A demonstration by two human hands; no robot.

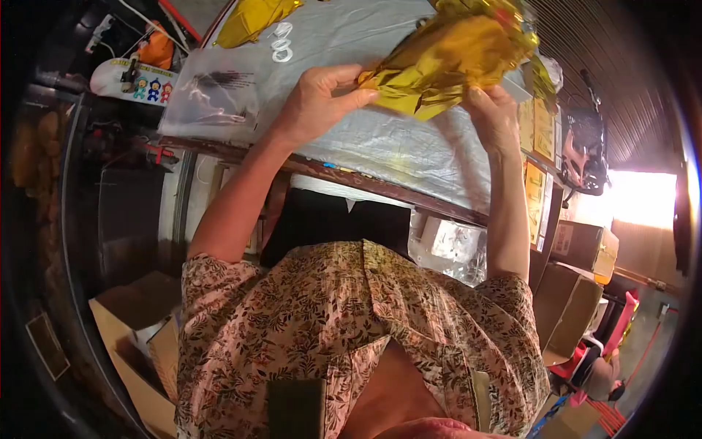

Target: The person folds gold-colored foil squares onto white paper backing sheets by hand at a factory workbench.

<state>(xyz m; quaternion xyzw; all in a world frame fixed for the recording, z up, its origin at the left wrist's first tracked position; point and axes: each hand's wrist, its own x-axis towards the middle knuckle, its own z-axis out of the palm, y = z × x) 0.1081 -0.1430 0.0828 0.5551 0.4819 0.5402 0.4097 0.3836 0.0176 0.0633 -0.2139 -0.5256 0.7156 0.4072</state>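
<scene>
Closest is a flowery shirt (292,329), with two bare arms stretching out from its sleeves. Past the shirt is something black (336,227), and to its right, below the table edge, sits a clear plastic bag (455,245). Next comes the wooden edge of a table (365,146) with a wrinkly pale cover on top. Over the table, the two hands hold up a shiny, crinkly gold foil (446,62). The left hand (325,95) is closed on its left end, pinching it with thumb and fingers. The right hand (493,110) is closed on the lower right part, but I cannot see all its fingers. The foil is bunched up and tilted, with its right end higher. To the left of the left hand, a clear plastic sheet (212,102) lies flat on the table. Farther back are some little white rings (281,50), near each other, and another gold piece (252,20) by the far left edge. Brown boxes (578,241) stand off to the right, near a bright opening (643,197).
</scene>
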